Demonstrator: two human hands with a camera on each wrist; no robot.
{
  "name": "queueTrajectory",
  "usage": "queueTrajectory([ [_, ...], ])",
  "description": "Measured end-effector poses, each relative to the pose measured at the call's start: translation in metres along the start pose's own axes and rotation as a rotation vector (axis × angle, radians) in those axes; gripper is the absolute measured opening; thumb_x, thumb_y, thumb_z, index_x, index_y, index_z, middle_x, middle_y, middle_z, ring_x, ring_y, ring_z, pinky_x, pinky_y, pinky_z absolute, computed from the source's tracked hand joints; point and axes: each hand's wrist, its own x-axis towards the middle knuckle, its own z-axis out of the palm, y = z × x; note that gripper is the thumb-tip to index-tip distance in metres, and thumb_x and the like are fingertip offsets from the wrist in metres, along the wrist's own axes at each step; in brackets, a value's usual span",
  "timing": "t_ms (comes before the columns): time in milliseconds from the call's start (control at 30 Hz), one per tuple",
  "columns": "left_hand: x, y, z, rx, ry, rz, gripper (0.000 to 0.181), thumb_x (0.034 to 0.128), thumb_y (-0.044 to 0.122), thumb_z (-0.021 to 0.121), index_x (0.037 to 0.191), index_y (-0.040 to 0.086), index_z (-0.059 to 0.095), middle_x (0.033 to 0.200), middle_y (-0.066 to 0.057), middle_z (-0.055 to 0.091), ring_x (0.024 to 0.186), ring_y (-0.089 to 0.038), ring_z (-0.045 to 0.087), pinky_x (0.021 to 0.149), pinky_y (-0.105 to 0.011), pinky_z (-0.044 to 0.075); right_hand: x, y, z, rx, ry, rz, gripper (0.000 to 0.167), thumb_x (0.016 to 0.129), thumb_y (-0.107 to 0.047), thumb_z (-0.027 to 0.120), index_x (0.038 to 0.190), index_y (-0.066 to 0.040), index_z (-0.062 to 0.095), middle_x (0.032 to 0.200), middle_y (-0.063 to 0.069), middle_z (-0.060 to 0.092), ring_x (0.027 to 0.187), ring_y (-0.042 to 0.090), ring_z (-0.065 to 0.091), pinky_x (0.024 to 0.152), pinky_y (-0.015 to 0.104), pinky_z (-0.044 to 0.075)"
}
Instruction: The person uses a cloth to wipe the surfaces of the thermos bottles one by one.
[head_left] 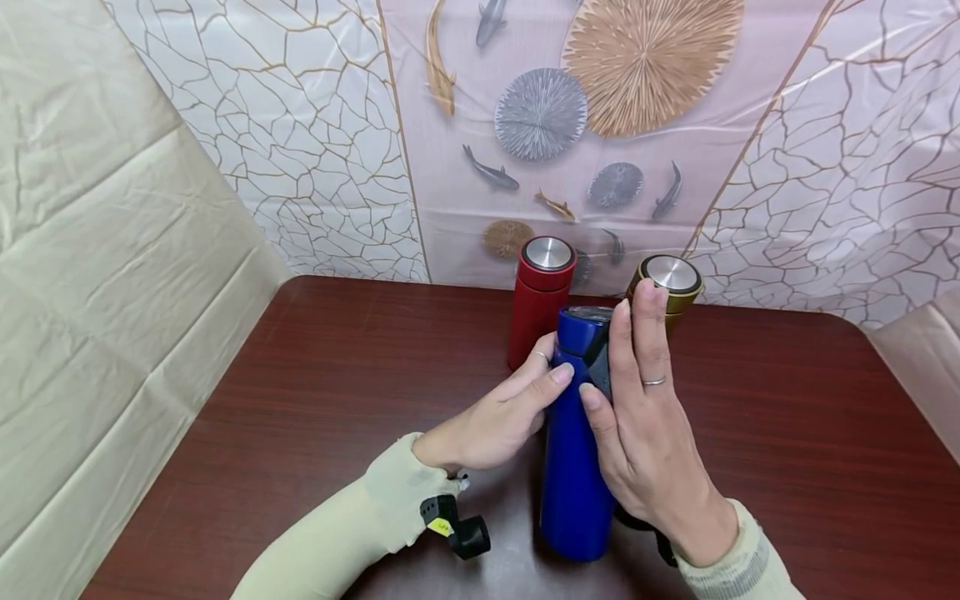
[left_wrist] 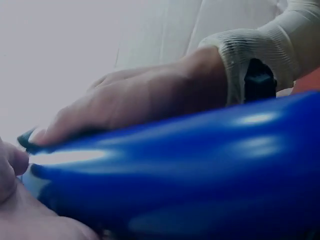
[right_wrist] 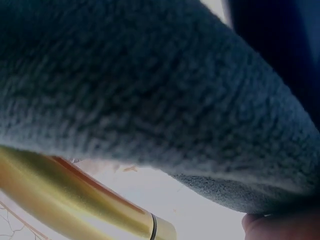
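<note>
Blue bottle (head_left: 576, 475): located centre to lower centre of the head frame, lid end uppermost; whether its base touches the table (head_left: 337, 375) cannot be determined. The left hand (head_left: 491, 421) has its grip clamped on the upper part, thumb at the near side. The right hand (head_left: 652, 442) lies along the right side, its grip not closed, fingers extended, pressing a grey cloth (head_left: 600, 371) against the bottle.

The head view shows only a small patch of this cloth; the right wrist view shows its fleecy weave across most of the frame, with a gold bottle (right_wrist: 75, 200) at lower left. The left wrist view shows the blue bottle's glossy side at close range; the red bottle (head_left: 538, 325) appears in the head view only.

Surface: dark red-brown, wood-grained, rounded far corners. Room: patterned backdrop (head_left: 315, 117) at the top, creased beige sheet (head_left: 90, 250) at left.
</note>
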Motion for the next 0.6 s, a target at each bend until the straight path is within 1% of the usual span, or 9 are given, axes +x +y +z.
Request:
queueTrajectory([
  [33,0.0,0.0,-0.001,-0.001,-0.01,0.011,0.055,0.1124,0.023,0.024,0.162,0.019,0.0,0.168,-0.003,0.011,0.155,-0.022,0.018,0.126,-0.049,0.023,0.0,0.0,-0.001,0.01,0.001,0.007,0.061,0.112,-0.035,0.035,0.162,-0.004,0.019,0.173,0.01,0.007,0.161,0.03,0.005,0.131,0.038,0.011],
  [100,0.001,-0.002,-0.003,0.033,-0.024,0.065,0.054,0.1125,0.021,0.026,0.162,0.018,0.004,0.167,-0.004,0.015,0.154,-0.022,0.022,0.126,-0.046,0.026,0.0,0.001,-0.003,0.031,0.007,0.01,0.062,0.112,-0.034,0.036,0.162,-0.004,0.018,0.173,0.011,0.005,0.161,0.031,0.005,0.131,0.038,0.011],
  [133,0.002,-0.003,-0.003,0.057,-0.021,0.088,0.053,0.1125,0.021,0.027,0.162,0.018,0.006,0.167,-0.004,0.017,0.152,-0.02,0.024,0.125,-0.043,0.027,0.001,0.001,-0.003,0.045,0.01,0.008,0.062,0.112,-0.034,0.036,0.162,-0.003,0.017,0.173,0.011,0.005,0.161,0.031,0.004,0.131,0.039,0.01],
  [200,0.004,-0.006,-0.004,0.086,-0.001,0.136,0.051,0.1124,0.021,0.031,0.16,0.017,0.011,0.163,-0.007,0.025,0.147,-0.019,0.031,0.121,-0.037,0.033,0.001,0.002,-0.004,0.083,0.017,0.01,0.063,0.112,-0.033,0.037,0.162,-0.002,0.016,0.173,0.013,0.005,0.161,0.032,0.004,0.131,0.04,0.009],
  [267,0.005,-0.009,-0.004,0.102,0.028,0.165,0.051,0.112,0.026,0.035,0.158,0.017,0.015,0.159,-0.01,0.031,0.142,-0.017,0.037,0.116,-0.034,0.038,0.001,0.003,-0.004,0.117,0.017,0.017,0.064,0.112,-0.033,0.037,0.162,-0.001,0.015,0.172,0.015,0.004,0.16,0.034,0.004,0.131,0.042,0.009],
  [367,0.006,-0.012,-0.002,0.073,0.056,0.184,0.056,0.1098,0.037,0.041,0.157,0.019,0.017,0.155,-0.013,0.035,0.135,-0.018,0.043,0.108,-0.034,0.044,0.0,0.004,-0.005,0.164,-0.002,0.046,0.067,0.112,-0.035,0.035,0.162,0.001,0.011,0.172,0.019,0.003,0.16,0.035,0.003,0.131,0.042,0.007],
  [433,0.006,-0.015,-0.001,0.049,0.056,0.186,0.062,0.1076,0.045,0.043,0.158,0.021,0.016,0.156,-0.012,0.033,0.135,-0.018,0.043,0.106,-0.036,0.046,-0.001,0.005,-0.005,0.187,-0.015,0.058,0.068,0.112,-0.036,0.034,0.161,0.004,0.009,0.171,0.022,0.002,0.16,0.036,0.001,0.131,0.043,0.006],
  [533,0.007,-0.017,0.001,0.033,0.051,0.191,0.068,0.105,0.053,0.042,0.157,0.024,0.011,0.158,-0.01,0.027,0.137,-0.02,0.04,0.108,-0.04,0.044,-0.001,0.006,-0.005,0.213,-0.029,0.069,0.07,0.111,-0.036,0.034,0.16,0.007,0.008,0.171,0.023,0.001,0.16,0.036,0.0,0.131,0.043,0.004],
  [600,0.008,-0.018,0.002,0.045,0.055,0.183,0.07,0.1038,0.057,0.041,0.156,0.026,0.007,0.159,-0.007,0.022,0.14,-0.019,0.035,0.11,-0.042,0.04,-0.002,0.006,-0.006,0.231,-0.028,0.07,0.069,0.112,-0.034,0.035,0.159,0.009,0.008,0.171,0.023,0.001,0.16,0.037,0.001,0.131,0.043,0.005],
])
